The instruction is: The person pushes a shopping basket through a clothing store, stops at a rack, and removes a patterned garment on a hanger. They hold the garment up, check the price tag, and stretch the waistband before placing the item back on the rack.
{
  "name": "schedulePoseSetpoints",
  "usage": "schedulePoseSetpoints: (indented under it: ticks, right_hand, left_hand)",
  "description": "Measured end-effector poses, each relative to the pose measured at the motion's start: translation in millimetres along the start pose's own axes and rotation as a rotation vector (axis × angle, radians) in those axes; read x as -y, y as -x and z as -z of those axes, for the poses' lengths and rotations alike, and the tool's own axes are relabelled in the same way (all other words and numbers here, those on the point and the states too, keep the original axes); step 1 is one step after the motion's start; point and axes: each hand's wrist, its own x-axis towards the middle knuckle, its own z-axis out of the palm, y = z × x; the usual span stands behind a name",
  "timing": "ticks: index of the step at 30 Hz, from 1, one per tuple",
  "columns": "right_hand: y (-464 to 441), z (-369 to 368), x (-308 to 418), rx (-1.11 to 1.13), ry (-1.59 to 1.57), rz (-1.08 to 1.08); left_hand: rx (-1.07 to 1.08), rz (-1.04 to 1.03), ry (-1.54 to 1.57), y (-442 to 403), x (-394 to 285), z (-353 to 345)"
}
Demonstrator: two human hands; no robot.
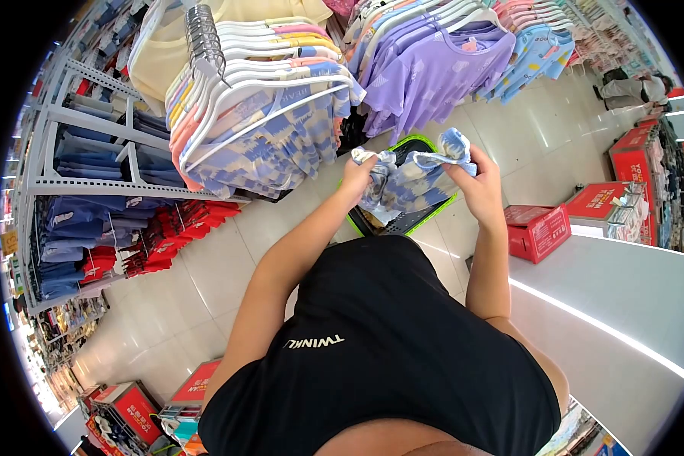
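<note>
A blue-and-white patterned garment [414, 188] is stretched between my two hands, its upper edge bunched; its exact kind is not clear. My left hand [356, 179] pinches its left end between thumb and fingers. At the other end, my right hand [477, 185] grips a rolled edge of the cloth. Beneath the garment stands a black shopping basket with a bright green rim [416, 138], its inside mostly hidden by the cloth. Similar blue-patterned tops [270, 148] hang on white hangers [273, 81] ahead of my left hand.
Purple tops [441, 76] and light blue tops [528, 62] hang farther ahead. To the left is a rack of folded denim [91, 163] and red clothes [178, 232]. A red box [537, 232] sits by a grey counter [608, 304] at right. A person [634, 90] crouches far right.
</note>
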Motion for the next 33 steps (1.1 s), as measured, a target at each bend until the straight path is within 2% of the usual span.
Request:
schedulePoseSetpoints:
  ticks: [2,4,5,6,8,9,10,12,13,15,18,20,22,24,26,27,32,33]
  right_hand:
    - [-1,3,0,-0.005,0.004,0.003]
    - [-2,5,-1,0.028,0.030,-0.002]
    - [-3,5,-2,0.028,0.028,-0.001]
    - [-5,6,-3,0.067,0.087,0.079]
    - [-8,5,3,0.103,0.144,0.160]
    - [-10,7,13,0.203,0.240,0.166]
    - [-12,7,23,0.303,0.336,0.173]
    - [-16,3,35,0.329,0.364,0.211]
    - [-19,2,39,0.361,0.396,0.255]
    - [-24,-2,50,0.395,0.432,0.304]
    - [-28,-6,62,0.374,0.482,0.333]
    - [-29,-7,64,0.274,0.397,0.385]
    - [-30,0,71,0.235,0.416,0.357]
    - [-30,10,73,0.195,0.439,0.326]
    - [-30,21,72,0.095,0.470,0.421]
    - [-30,27,73,0.055,0.460,0.450]
    - [-30,60,67,-0.158,0.388,0.492]
    - [-30,68,69,-0.239,0.364,0.514]
  left_hand:
    - [-0.018,-0.038,0.028,6,-7,2]
    - [-0.075,-0.211,-0.087,12,-18,5]
    - [-0.077,-0.234,-0.099,20,-31,2]
    - [-0.077,-0.235,-0.100,25,-43,2]
    - [0.066,-0.286,0.024,36,-68,-1]
    - [0.125,-0.269,0.149,45,-81,-8]
    - [0.125,-0.269,0.148,64,-102,-19]
    - [0.342,-0.370,-0.071,102,-141,-40]
    - [0.342,-0.371,-0.070,115,-154,-50]
    - [0.505,-0.809,-0.448,132,-172,-65]
    - [0.509,-0.730,-0.536,139,-180,-69]
    - [0.477,-0.684,-0.497,139,-186,-69]
    - [0.472,-0.522,-0.368,135,-187,-67]
    - [0.494,-0.513,-0.347,128,-181,-70]
    - [0.472,-0.535,-0.331,122,-174,-77]
    - [0.502,-0.476,-0.359,122,-172,-77]
    - [0.462,-0.485,-0.358,119,-162,-93]
    - [0.451,-0.544,-0.503,112,-159,-91]
